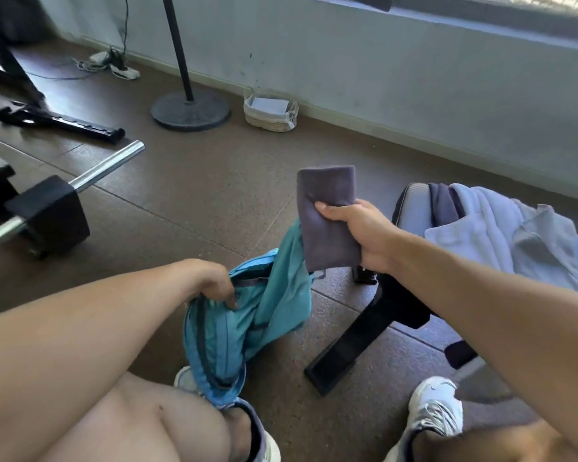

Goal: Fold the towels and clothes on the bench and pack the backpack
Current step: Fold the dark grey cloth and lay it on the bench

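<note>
Folded grey towel (327, 218) is up in the air at about centre frame, just above and at 1 o'clock of the backpack (244, 315). Long axis runs near vertical, tilted slightly: top edge toward 12, bottom end toward 5. Flat face toward camera.

Right hand (357, 235) has it clamped mid-length, thumb across the front, fingers wrapped behind. Left hand (214, 285) pinches the teal backpack fabric near the zipper edge, fingers curled, holding the bag up off the floor (214, 201) between the knees. Bag hangs limp, long axis roughly 1-to-7 o'clock; can't tell how wide the mouth is open.

Step in hand, as I read it: packing, first folded item going in. Next move likely needs the left hand to spread the opening and the towel's lower end dropped toward 7 o'clock into it, keeping the fold intact.

Outward: bench (411, 208) at 3 o'clock carries unfolded light-blue clothes (501, 235) and a dark piece, so folding isn't done. Barbell (107, 165) at 9, wicker basket (270, 113) at 12.
</note>
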